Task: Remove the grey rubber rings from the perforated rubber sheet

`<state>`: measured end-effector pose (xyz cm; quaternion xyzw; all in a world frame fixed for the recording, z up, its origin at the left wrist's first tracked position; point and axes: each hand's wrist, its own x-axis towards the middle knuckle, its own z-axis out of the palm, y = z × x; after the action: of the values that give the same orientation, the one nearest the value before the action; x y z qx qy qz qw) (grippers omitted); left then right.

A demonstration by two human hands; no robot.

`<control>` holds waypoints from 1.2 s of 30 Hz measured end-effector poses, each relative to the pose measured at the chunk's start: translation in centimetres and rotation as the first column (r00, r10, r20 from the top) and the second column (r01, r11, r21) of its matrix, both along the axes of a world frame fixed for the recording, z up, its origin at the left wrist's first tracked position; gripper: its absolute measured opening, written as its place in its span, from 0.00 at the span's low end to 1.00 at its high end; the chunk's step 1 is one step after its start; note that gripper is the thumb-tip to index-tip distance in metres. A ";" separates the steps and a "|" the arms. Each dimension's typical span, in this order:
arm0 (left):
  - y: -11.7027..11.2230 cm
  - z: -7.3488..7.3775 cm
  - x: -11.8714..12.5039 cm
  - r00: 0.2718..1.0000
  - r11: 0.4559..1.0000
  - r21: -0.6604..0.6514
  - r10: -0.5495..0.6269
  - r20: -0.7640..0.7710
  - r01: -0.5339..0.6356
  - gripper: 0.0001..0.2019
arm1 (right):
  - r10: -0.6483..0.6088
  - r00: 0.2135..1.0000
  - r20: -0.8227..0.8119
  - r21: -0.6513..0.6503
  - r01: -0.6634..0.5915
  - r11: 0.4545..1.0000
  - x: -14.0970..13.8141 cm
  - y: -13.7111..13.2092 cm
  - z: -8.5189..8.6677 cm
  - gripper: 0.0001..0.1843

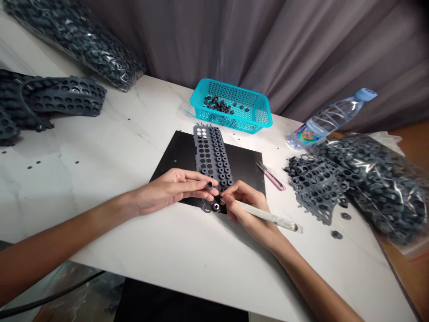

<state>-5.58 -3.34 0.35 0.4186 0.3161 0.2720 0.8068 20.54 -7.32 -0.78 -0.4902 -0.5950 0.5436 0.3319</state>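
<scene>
Two hands meet at the near end of the rubber strip [212, 154], which lies on the black mat [246, 163] with its long axis running straight away from me. My left hand [169, 190] pinches one small rubber ring [209, 184] between thumb and fingertips, just over the strip's near left edge. My right hand [250, 209] is closed round a white stick [268, 218], held like a pen, its tip at the strip's near end, just right of the ring. The blue basket [258, 117] sits beyond the strip's far end.
</scene>
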 end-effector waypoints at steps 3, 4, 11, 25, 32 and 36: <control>0.0 -0.1 0.1 1.000 1.000 -0.019 0.025 0.006 -0.025 0.12 | 0.000 1.000 -0.002 0.001 0.000 1.000 0.1 0.0 -0.2 0.11; 0.0 -0.1 0.1 1.000 0.999 -0.019 0.031 0.006 -0.031 0.12 | 0.002 1.000 -0.006 0.004 -0.002 1.000 0.1 0.0 -0.2 0.11; 0.0 -0.3 0.1 0.999 0.998 -0.025 0.048 -0.023 -0.049 0.14 | 0.022 1.000 -0.019 0.012 -0.022 1.000 0.1 0.0 -0.4 0.11; -0.1 -0.4 0.2 0.995 0.996 0.009 0.084 -0.053 -0.084 0.17 | -0.005 1.000 0.009 0.003 0.005 1.000 -0.2 -0.1 0.0 0.12; 0.0 -0.3 0.2 0.988 0.992 0.029 0.126 -0.091 -0.123 0.18 | -0.001 1.000 0.011 -0.008 0.001 1.000 0.0 -0.2 -0.1 0.12; 0.0 -0.4 0.2 0.985 0.990 0.062 0.131 -0.111 -0.124 0.18 | 0.006 1.000 -0.006 -0.006 -0.006 1.000 -0.1 -0.1 -0.1 0.11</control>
<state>-5.41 -3.31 -0.05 0.4342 0.3805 0.3072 0.7565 20.46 -7.42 -0.86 -0.4878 -0.5937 0.5479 0.3307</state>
